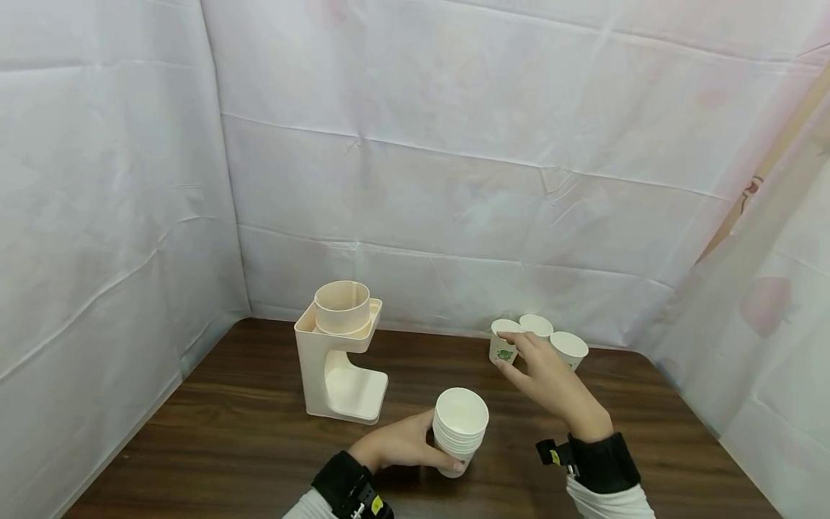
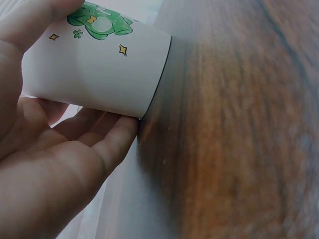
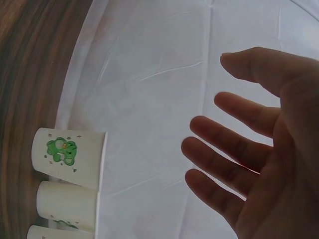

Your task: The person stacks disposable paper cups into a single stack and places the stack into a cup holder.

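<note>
My left hand grips a stack of white paper cups low at its side, thumb and fingers around it. In the left wrist view a green cartoon animal is printed on the cup wall, and the base is right at the wooden tabletop. My right hand is in the air in front of three separate paper cups, its fingers spread and holding nothing. The left one of these cups and the right one stand in front of the back one. A green animal print shows on the nearest cup in the right wrist view.
A cream plastic stand with a round holder on top and a flat foot stands left of the stack. The dark wooden table is bordered by white cloth at the back and both sides.
</note>
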The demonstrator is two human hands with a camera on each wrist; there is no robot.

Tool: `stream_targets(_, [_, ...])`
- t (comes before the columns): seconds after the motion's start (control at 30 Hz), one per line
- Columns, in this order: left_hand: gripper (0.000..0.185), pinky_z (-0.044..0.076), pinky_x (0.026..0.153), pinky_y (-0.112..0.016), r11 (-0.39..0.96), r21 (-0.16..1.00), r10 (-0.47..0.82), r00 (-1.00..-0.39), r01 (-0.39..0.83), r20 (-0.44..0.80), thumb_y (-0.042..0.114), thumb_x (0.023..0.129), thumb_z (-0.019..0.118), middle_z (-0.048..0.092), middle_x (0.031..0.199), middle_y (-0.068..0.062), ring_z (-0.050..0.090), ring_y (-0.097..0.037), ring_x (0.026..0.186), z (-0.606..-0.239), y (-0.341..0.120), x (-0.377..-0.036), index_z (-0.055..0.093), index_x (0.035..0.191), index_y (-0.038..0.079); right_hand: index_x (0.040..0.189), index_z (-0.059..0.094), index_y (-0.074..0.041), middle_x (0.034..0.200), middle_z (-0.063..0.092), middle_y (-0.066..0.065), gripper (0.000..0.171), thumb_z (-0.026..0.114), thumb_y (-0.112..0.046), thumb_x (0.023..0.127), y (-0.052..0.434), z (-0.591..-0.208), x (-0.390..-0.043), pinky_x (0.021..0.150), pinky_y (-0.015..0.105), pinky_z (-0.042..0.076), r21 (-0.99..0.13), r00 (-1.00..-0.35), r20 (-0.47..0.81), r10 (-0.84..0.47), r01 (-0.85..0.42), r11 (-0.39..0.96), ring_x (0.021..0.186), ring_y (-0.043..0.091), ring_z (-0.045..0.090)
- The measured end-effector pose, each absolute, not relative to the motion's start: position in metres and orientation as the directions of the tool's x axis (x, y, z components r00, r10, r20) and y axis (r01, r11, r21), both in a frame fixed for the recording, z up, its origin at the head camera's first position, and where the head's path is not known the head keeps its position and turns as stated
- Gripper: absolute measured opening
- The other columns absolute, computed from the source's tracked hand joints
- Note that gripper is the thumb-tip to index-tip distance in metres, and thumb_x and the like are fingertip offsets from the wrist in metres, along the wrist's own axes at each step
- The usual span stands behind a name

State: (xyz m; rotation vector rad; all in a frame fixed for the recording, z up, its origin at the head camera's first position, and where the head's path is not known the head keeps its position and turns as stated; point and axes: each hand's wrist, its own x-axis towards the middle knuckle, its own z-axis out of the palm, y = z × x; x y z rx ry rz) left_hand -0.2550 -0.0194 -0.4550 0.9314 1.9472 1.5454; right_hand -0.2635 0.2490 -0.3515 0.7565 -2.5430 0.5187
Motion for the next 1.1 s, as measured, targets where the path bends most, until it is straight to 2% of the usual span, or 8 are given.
stream_targets(0.1, [0.073, 0.033, 0.106, -0.035, 0.133, 0.969, 0.755, -0.654, 0.210, 0.038, 0.016, 0.081, 0.085, 0.062, 0.124, 0.011, 0.054, -0.009, 0.119, -0.455, -0.019, -0.255, 0.047, 0.142, 0.026, 0.137, 0.056, 0.000, 0.124, 0.061, 0.019, 0.049, 0.072, -0.018, 0.095, 0.251, -0.355, -0.268, 0.085, 0.049, 0.048, -0.244, -0.778, 0.496, -0.384, -0.550, 0.799, 0.106, 0.033, 0.057])
stream_targets(0.53, [0.073, 0.032, 0.107, -0.038, 0.131, 0.970, 0.764, -0.644, 0.206, 0.034, 0.015, 0.081, 0.085, 0.061, 0.126, 0.011, 0.053, -0.009, 0.121, -0.455, -0.019, -0.255, 0.046, 0.142, 0.027, 0.141, 0.048, 0.009, 0.132, 0.054, 0.030, 0.062, 0.071, -0.025, 0.095, 0.267, -0.368, -0.310, 0.100, 0.060, 0.040, -0.275, -0.865, 0.408, -0.292, -0.422, 0.864, 0.126, 0.047, 0.047])
stream_targets(1.1, [0.072, 0.031, 0.108, -0.036, 0.144, 0.967, 0.756, -0.654, 0.211, 0.030, 0.015, 0.080, 0.086, 0.062, 0.123, 0.013, 0.053, -0.007, 0.120, -0.455, -0.017, -0.255, 0.048, 0.140, 0.027, 0.139, 0.046, 0.012, 0.134, 0.050, 0.036, 0.070, 0.073, -0.032, 0.092, 0.283, -0.381, -0.349, 0.100, 0.066, 0.036, -0.272, -0.910, 0.326, -0.256, -0.350, 0.896, 0.126, 0.057, 0.040])
